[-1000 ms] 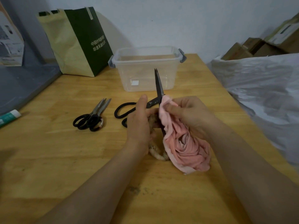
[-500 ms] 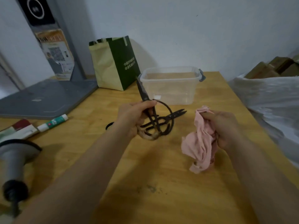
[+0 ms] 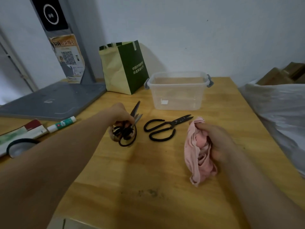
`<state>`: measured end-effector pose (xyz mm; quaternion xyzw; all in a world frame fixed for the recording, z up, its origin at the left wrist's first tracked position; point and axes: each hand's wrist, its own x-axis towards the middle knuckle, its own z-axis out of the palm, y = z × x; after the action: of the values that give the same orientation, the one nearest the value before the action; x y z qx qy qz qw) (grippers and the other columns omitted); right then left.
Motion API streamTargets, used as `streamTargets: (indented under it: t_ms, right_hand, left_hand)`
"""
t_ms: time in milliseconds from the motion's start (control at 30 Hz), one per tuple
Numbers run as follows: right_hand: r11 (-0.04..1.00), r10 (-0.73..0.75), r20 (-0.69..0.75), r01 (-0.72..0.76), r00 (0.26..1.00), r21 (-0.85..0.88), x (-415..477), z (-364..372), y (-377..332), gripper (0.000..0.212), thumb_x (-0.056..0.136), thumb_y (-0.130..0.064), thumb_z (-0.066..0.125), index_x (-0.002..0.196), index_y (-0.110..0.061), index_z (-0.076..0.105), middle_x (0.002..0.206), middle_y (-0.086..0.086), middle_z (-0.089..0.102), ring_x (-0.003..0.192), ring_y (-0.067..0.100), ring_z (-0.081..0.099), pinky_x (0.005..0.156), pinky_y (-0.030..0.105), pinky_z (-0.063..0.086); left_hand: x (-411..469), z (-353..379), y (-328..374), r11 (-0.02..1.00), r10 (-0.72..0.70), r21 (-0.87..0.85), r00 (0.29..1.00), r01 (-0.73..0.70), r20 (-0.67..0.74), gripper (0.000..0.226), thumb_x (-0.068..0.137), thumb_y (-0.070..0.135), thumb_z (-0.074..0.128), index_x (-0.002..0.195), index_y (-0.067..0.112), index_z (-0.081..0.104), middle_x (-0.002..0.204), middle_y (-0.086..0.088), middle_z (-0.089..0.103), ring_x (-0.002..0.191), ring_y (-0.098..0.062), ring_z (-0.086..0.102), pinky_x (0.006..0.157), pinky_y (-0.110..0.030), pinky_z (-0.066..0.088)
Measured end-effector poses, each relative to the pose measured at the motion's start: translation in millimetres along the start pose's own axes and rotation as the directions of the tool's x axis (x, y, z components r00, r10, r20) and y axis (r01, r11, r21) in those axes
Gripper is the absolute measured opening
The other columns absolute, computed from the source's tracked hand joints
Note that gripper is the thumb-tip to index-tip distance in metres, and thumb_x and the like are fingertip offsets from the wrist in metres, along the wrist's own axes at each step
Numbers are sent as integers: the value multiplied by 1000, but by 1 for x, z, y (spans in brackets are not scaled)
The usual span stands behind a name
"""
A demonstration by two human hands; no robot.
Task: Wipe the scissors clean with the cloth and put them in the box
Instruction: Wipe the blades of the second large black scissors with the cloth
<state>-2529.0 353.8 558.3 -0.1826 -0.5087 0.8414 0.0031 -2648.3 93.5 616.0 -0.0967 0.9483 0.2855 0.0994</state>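
My left hand (image 3: 120, 116) is closed on the handles of a dark-bladed pair of scissors (image 3: 136, 107), blade pointing up and away, with one big black handle loop hanging below. It sits right over a silver-bladed pair (image 3: 139, 117) on the table; whether it also grips that pair I cannot tell. A black pair of scissors (image 3: 165, 128) lies flat mid-table, tips toward the box. My right hand (image 3: 219, 142) clutches the bunched pink cloth (image 3: 196, 156), apart from every pair of scissors. The clear plastic box (image 3: 177, 100) stands open behind, with nothing visible inside.
A green and yellow paper bag (image 3: 123, 68) stands left of the box. A grey flat base (image 3: 54, 100), a glue stick (image 3: 61, 124) and a tape roll (image 3: 19, 146) lie at the left. White plastic sheeting (image 3: 277, 116) borders the table's right edge.
The cloth has come off the blade. My left hand carried the dark scissors left and down to the silver pair. My right hand drew the cloth to the right.
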Motion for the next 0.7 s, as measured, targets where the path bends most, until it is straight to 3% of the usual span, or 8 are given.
streamTargets:
  t_ms: [133,200,267,333,400,467,567,700]
  right_hand:
    - [1000,-10,-29,10,1000,2,2,-2,-1,32,81,-4,64,111,6,64,85,16,65,66,24,63,62,31,51]
    - [1000,1,-33,0,999,23,3,-4,-2,25,81,-6,64,104,3,66,84,15,66,66,24,63,64,31,51]
    - [998,22,-24,-21,999,52,4,-5,-5,12,82,-9,64,90,-3,69,79,12,67,65,22,64,64,31,51]
    - [994,50,-17,-48,999,102,5,-6,-7,8,84,-13,63,81,-7,68,74,8,67,63,21,64,65,32,51]
    - [989,62,-14,-60,998,135,5,-7,-9,8,85,-15,62,82,-9,67,73,7,67,64,20,63,65,31,50]
    - [987,62,-15,-60,998,146,4,-9,-11,9,86,-16,61,85,-8,66,75,8,66,64,21,64,63,30,50]
    - [985,54,-10,-52,998,162,2,-11,-14,13,88,-18,59,93,-8,66,79,9,67,67,21,65,63,31,51]
    - [983,11,-46,-2,999,182,3,-11,-17,26,89,-13,56,112,-2,64,96,15,67,82,27,65,75,36,53]
  left_hand:
    - [11,7,-3,985,35,170,999,-28,-38,28,72,27,79,86,6,64,82,-11,66,76,-22,63,62,-32,52]
    - [10,9,2,930,80,365,993,-41,-92,34,75,35,75,96,9,65,92,-9,65,86,-23,61,74,-36,54]
    - [2,14,14,821,216,566,959,-75,-186,43,79,43,68,110,14,63,113,-9,60,104,-24,54,87,-38,48]
    - [-8,25,33,807,386,548,899,-221,-207,47,82,43,66,122,18,61,125,-6,57,109,-22,51,85,-35,44]
    - [-19,44,54,817,472,393,881,-422,-37,56,81,45,68,130,22,55,129,-1,57,111,-18,52,81,-29,43]
    - [-30,68,68,788,417,404,886,-464,203,68,77,54,67,134,22,50,126,0,56,111,-19,54,78,-27,43]
    - [-33,90,70,699,316,563,897,-441,310,57,71,59,67,109,19,52,94,2,55,82,-16,54,58,-27,43]
    - [-33,102,72,677,341,587,896,-443,284,35,72,49,69,79,21,50,81,0,55,71,-15,54,51,-27,41]
